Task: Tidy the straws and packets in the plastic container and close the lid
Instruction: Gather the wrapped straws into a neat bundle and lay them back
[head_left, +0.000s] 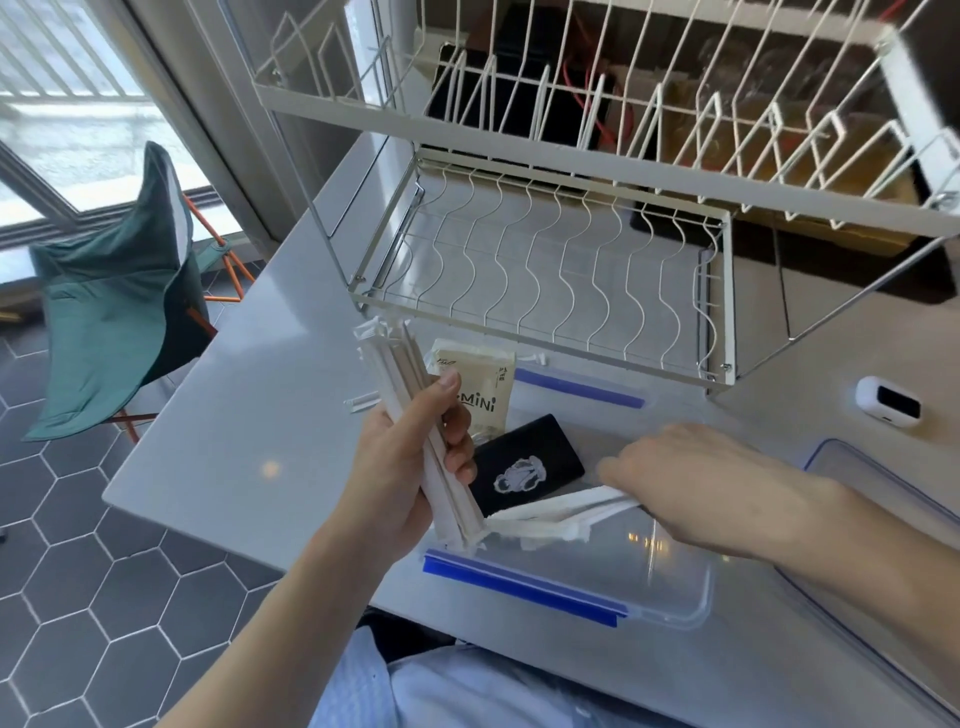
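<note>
Evidently sorting: the left hand (410, 467) grasps a straw bundle (415, 415) upright above the container (675, 587) on the desk (249, 415), while the right hand (701, 478) pinches more straws (550, 512) inside, probably to gather them; lid (883, 519) lies off, right.

head view. centre frame: left hand (410, 462) grips a bundle of paper-wrapped straws (415, 410), tilted, its lower end at the near left corner of the clear plastic container (670, 587). right hand (691, 478), blurred, reaches into the container and touches a second bundle of straws (550, 514) lying across it. inside, toward the far side: a beige packet (483, 384) and a black packet (524, 467). right edge: the lid (872, 525) on the grey surface (249, 415). upper frame: a white wire dish rack (561, 270).
</note>
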